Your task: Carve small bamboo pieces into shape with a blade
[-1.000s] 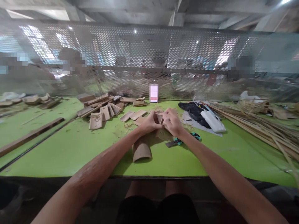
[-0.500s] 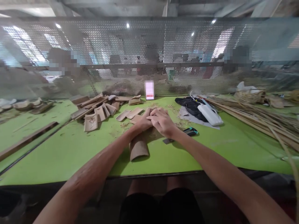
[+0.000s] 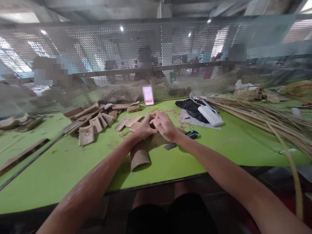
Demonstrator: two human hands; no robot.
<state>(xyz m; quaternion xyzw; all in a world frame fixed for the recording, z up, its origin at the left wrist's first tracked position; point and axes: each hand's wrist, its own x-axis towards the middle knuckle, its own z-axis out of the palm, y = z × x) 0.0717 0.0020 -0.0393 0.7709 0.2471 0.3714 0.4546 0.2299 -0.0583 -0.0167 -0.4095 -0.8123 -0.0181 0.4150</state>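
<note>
I observe two bare hands close together over the desk (image 3: 207, 156). The left grip (image 3: 145, 126) is curled part closed about a brown piece (image 3: 153, 126), mostly covered by fingers; I judge that it steadies the work. The right grip (image 3: 165, 124) bends inward, fingers meeting the left; I cannot tell whether it has hold of anything. The piece sits between both grips, beyond the tube (image 3: 139, 157); I cannot confirm whether it touches the desk.

I find the tube near the front edge, arched side up, a position likely to limit rocking. The knife (image 3: 192, 134) lies partly hidden under the right wrist, presumably for easy reach. Slats (image 3: 96, 125) are heaped left and strips (image 3: 255, 118) bundled right, apparently kept apart by shape. The phone (image 3: 148, 95) stands at the mesh (image 3: 161, 78), screen facing the worker, presumably readable with both hands occupied.
</note>
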